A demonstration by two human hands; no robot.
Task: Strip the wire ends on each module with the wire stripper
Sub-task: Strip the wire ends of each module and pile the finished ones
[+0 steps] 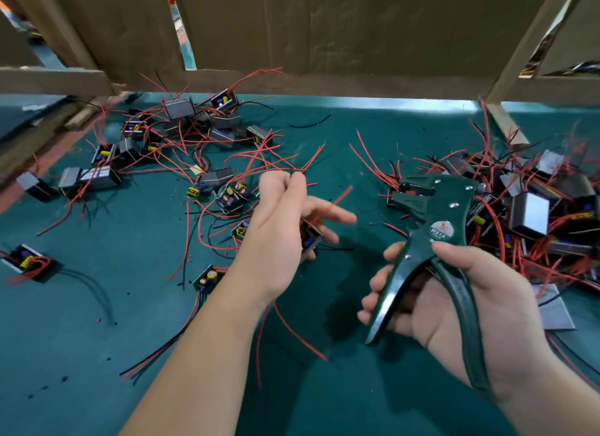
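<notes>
Now the left hand [285, 218] holds a small dark circuit module [311, 238]; the right hand [470, 306] grips the dark-green wire stripper [431, 228]. Feed its thin red wire [336, 199] tip in squarely.

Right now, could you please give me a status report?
Left hand holds small black module with red wires. Right hand grips dark green wire stripper, handles apart. Nothing between them.

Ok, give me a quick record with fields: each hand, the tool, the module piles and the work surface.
left hand: holds a module in the lower fingers; thumb and forefinger pinch at a red wire
right hand: grips the wire stripper by its handles, which are spread
stripper head: points up and left, apart from the left hand
left pile: modules with tangled red and black wires
right pile: the same, denser
surface: green mat
</notes>
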